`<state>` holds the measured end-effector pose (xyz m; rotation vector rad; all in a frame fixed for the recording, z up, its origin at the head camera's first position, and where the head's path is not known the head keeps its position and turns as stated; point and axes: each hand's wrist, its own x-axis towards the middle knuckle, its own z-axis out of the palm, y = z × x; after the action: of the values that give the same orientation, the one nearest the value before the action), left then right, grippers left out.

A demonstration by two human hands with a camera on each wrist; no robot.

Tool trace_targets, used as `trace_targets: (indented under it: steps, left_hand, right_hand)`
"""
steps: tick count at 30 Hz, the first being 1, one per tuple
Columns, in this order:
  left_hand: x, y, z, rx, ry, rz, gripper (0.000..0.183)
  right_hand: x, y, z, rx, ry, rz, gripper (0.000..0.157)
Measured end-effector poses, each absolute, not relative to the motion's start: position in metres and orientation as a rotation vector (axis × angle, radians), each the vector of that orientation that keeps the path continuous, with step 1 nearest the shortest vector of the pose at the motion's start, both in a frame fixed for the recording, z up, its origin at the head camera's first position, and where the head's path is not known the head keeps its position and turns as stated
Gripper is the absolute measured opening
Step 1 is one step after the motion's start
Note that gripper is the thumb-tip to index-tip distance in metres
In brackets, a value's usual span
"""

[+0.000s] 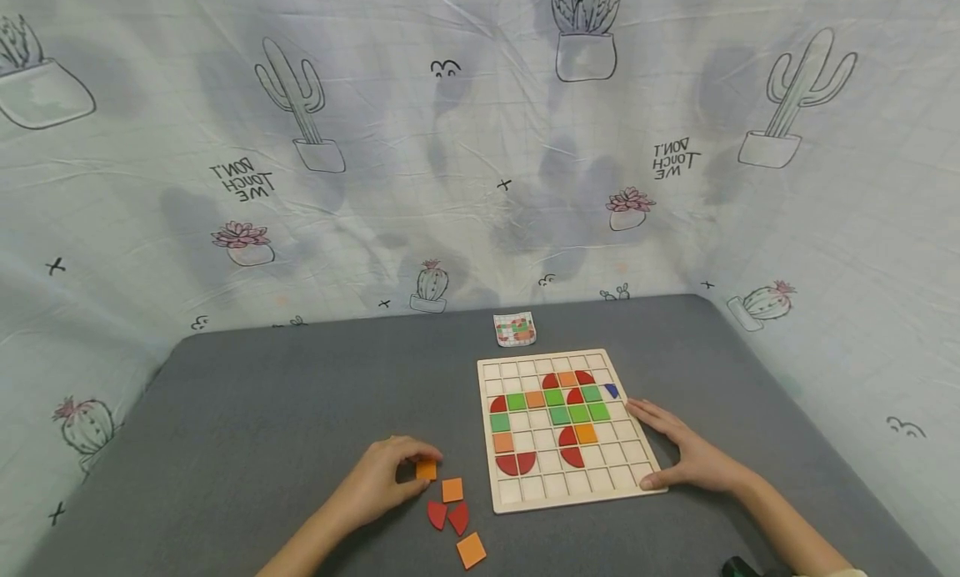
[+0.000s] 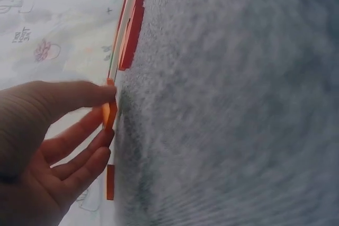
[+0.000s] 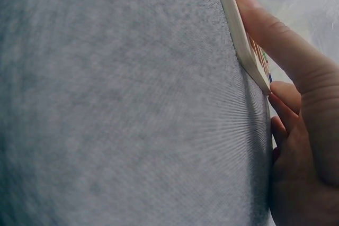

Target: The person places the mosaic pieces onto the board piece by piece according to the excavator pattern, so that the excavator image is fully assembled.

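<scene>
Beside the left edge of a pale wooden grid board [image 1: 540, 490], my left hand [image 1: 381, 477] pinches an orange square tile [image 1: 426, 469] between thumb and fingers. The left wrist view shows that tile [image 2: 110, 110] on edge, close to the grey surface. Just right of this hand lie another orange square [image 1: 452, 489], two red quarter-circle pieces [image 1: 437, 514] and a further orange square [image 1: 471, 550]. My right hand [image 1: 693, 459] rests spread at the board's right side, thumb on its near right corner and fingers along the edge. Red, green and orange pieces fill some cells.
A small printed card [image 1: 515, 329] with a coloured grid pattern lies behind the board. One blue piece [image 1: 612, 390] sits near the board's right rim. A dark object [image 1: 738, 567] shows at the front right edge. Patterned cloth [image 1: 480, 143] hangs around the grey table [image 1: 300, 402].
</scene>
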<state>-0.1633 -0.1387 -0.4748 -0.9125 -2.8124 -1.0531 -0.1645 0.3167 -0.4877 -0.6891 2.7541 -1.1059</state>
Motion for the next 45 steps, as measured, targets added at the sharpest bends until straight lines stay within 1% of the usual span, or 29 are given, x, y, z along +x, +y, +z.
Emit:
trace_targets:
  steps: [7, 14, 18, 25, 36, 45]
  left_hand:
    - [-0.164, -0.13, -0.465, -0.895, -2.792, -1.087, 0.031]
    - [-0.165, -0.108, -0.453, -0.978, -2.801, -1.163, 0.033]
    - [-0.168, -0.088, -0.447, -1.009, -2.8, -1.17, 0.033]
    - [-0.176, -0.046, -0.44, -1.136, -2.779, -1.075, 0.031]
    - [-0.187, 0.031, -0.444, -1.286, -2.752, -0.795, 0.025]
    - [-0.191, 0.064, -0.448, -1.297, -2.803, -0.763, 0.026]
  right_hand:
    - [-0.165, 0.317, -0.487, -0.696, 2.759, -1.104, 0.097]
    - [-0.165, 0.318, -0.486, -0.703, 2.755, -1.101, 0.097]
    - [-0.164, 0.317, -0.485, -0.691, 2.75, -1.113, 0.097]
    - [-0.164, 0.315, -0.483, -0.665, 2.746, -1.115, 0.097]
    - [-0.164, 0.316, -0.482, -0.657, 2.739, -1.112, 0.096]
    - [-0.164, 0.317, -0.481, -0.682, 2.747, -1.111, 0.096]
